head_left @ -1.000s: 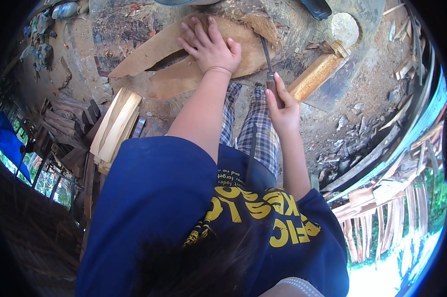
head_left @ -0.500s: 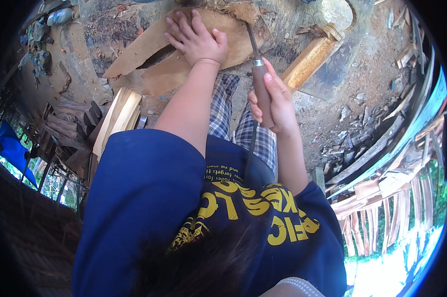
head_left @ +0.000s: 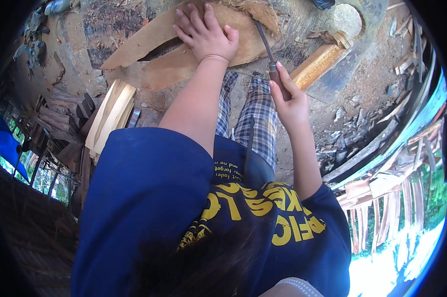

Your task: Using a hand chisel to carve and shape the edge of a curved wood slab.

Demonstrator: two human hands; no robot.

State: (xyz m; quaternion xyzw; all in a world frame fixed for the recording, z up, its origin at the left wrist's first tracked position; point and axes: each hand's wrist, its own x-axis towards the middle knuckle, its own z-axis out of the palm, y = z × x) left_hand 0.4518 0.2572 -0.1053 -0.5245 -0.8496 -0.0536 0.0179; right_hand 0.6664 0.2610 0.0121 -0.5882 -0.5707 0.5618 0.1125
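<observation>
My left hand (head_left: 211, 40) lies flat with fingers spread on a broad, light brown wooden piece (head_left: 169, 72) that has a long dark gap at its left side. In my right hand (head_left: 293, 101) is the brown wooden handle of a chisel (head_left: 267, 44). Its long dark metal blade slants up and left, and the tip meets the wooden piece near its rough, curled far edge (head_left: 263, 12). The fingers of my right hand wrap the handle, partly hidden behind it.
A yellowish squared wood piece (head_left: 318, 67) lies at right, close to a pale round disc (head_left: 346, 21). Cut pale wood (head_left: 112, 114) stands at left beside stacked timber (head_left: 60, 119). Wood chips (head_left: 345, 114) litter the ground at right, near long curved boards (head_left: 377, 148).
The chisel and my right hand have shifted right, and the hand sits a little lower in view. The whole scene has shifted slightly; my left hand stays flat on the wooden piece.
</observation>
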